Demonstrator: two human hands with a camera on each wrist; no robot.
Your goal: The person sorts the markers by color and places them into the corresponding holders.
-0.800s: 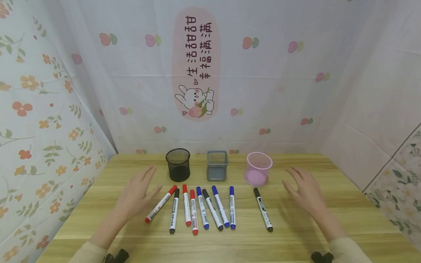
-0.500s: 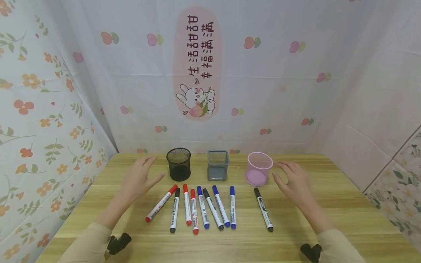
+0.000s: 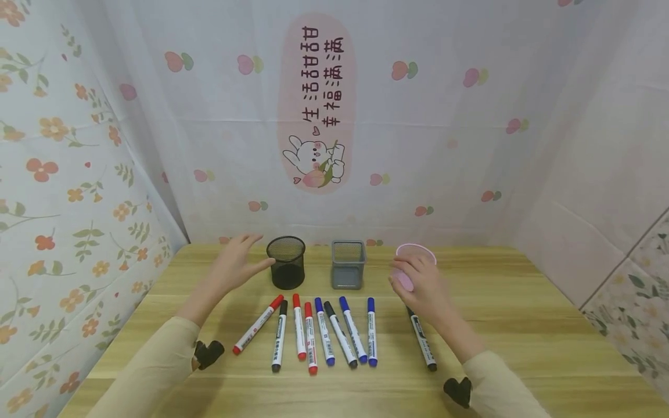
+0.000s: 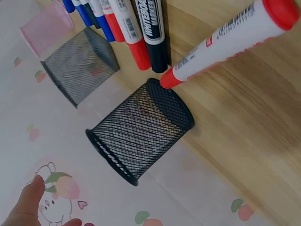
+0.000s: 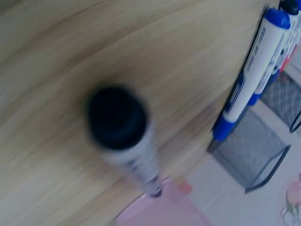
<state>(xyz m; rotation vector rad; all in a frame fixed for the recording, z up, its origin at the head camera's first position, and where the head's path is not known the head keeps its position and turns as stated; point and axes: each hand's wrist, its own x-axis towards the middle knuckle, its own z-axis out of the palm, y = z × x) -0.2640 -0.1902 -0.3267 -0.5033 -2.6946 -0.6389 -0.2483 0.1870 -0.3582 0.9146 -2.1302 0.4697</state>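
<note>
Printed cloths (image 3: pixel 225 133) hang around a wooden table (image 3: pixel 522 331).

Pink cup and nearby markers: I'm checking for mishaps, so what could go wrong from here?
The right hand overlaps the pink cup in the head view; contact is unclear, but a bump might tip it.
The lone black marker lies partly hidden behind that hand and might get nudged and roll.
The left hand is close to the black cup and could knock it over.
</note>
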